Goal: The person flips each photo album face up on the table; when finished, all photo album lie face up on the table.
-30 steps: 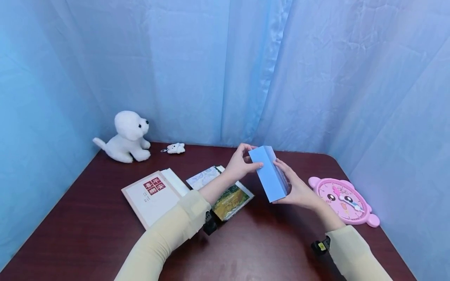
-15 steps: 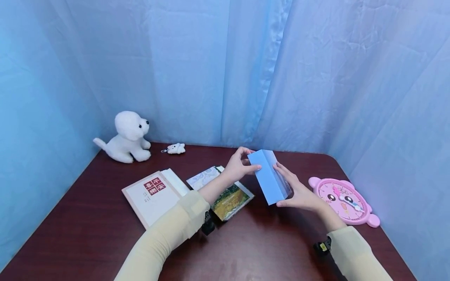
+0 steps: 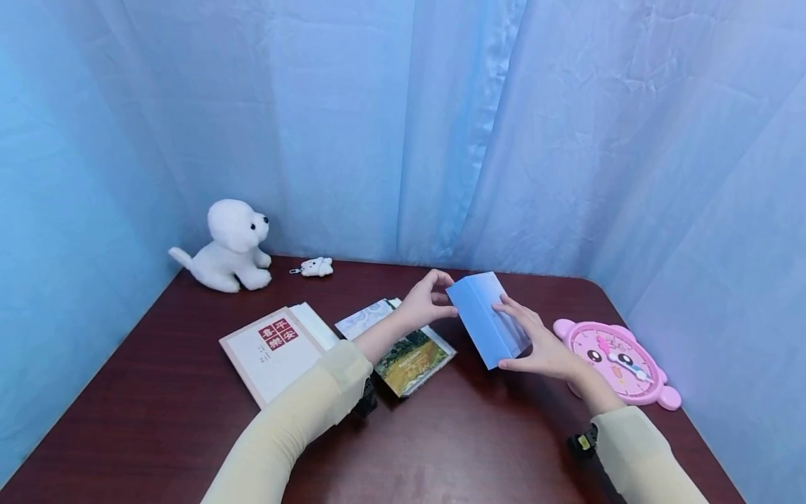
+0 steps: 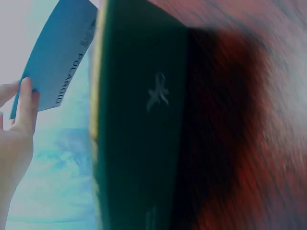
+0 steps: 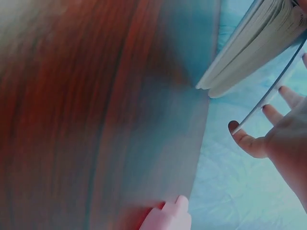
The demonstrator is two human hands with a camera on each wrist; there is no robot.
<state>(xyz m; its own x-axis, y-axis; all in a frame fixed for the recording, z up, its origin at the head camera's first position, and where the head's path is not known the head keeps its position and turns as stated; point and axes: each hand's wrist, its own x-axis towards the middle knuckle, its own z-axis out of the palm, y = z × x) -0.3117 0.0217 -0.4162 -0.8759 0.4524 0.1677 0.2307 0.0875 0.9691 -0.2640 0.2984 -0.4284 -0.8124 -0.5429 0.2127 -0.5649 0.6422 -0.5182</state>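
A blue book (image 3: pixel 482 323) with "POLAROID" printed along it is held up over the table between both hands. My left hand (image 3: pixel 425 308) grips its upper left edge with thumb and fingers; in the left wrist view, the fingertips (image 4: pixel 26 88) meet the corner of the blue board. At the book's right, my right hand (image 3: pixel 543 346) holds the cover, thumb at the lower edge and fingers against the face. The right wrist view shows that cover (image 5: pixel 268 93) parted from the page block (image 5: pixel 254 55).
Under my left forearm lies a book with a landscape cover (image 3: pixel 412 360); its dark green side (image 4: pixel 139 120) fills the left wrist view. Left of it is a cream book (image 3: pixel 271 357). A white plush dog (image 3: pixel 229 245), small plush keychain (image 3: pixel 316 267) and pink clock (image 3: pixel 620 360) surround the hands.
The blue book has dropped slightly and turned, so more of its right face shows. The left thumb has slid from the book's side to its left edge. The right hand has shifted slightly right.
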